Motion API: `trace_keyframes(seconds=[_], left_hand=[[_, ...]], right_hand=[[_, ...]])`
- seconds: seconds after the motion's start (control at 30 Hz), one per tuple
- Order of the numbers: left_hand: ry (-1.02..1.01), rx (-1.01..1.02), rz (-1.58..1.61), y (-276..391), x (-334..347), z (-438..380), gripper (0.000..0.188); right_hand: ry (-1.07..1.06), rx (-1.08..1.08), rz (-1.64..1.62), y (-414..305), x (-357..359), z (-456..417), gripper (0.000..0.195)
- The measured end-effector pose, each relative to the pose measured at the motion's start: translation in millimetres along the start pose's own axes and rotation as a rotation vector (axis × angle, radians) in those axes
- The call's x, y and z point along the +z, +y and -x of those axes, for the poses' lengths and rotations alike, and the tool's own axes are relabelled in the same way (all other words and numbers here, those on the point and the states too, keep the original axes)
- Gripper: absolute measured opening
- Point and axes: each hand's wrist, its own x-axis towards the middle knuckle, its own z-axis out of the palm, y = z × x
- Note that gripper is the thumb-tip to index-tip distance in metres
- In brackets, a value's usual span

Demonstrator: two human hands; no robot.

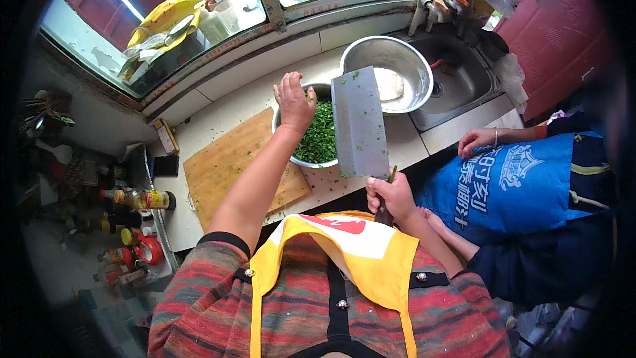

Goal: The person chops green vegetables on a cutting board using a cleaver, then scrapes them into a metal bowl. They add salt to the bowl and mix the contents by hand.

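A broad cleaver (360, 124) is held by its handle in my right hand (392, 196), with bits of green clinging to the blade. A green stem sticks out beside my thumb. Under the blade's left edge stands a metal bowl (318, 164) filled with chopped green leaves (318, 134), partly hidden by the blade and my arm. My left hand (296, 102) is over the bowl's far left rim, fingers apart and nothing seen in them; whether it touches the rim I cannot tell. A wooden cutting board (233, 159) with scattered green bits lies beneath my left forearm.
Behind the cleaver, a larger steel bowl (420, 59) holds a pale dough lump (389, 84). A sink (457, 74) with taps (439, 5) lies right of it. A co-worker in a blue apron (516, 184) stands close on my right. A phone (165, 166) and bottles (149, 199) are left.
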Motion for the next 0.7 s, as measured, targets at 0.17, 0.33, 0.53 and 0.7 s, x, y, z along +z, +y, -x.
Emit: trace_keyframes(seconds=[0.17, 0.33, 0.53, 0.7], left_hand=[[0.099, 0.164, 0.21, 63, 10, -6, 0.042], [-0.084, -0.079, 0.092, 25, 12, -16, 0.038], [-0.03, 0.002, 0.19, -35, -19, 3, 0.034], [0.147, -0.004, 0.295, -7, -71, -22, 0.032]], right_hand=[[-0.016, 0.014, 0.059, -6, -3, -9, 0.011], [-0.046, 0.018, 0.156, -9, -8, -5, 0.011], [0.052, -0.273, 1.089, -40, -28, 2, 0.024], [-0.004, -0.591, 1.71, -70, -32, -9, 0.039]])
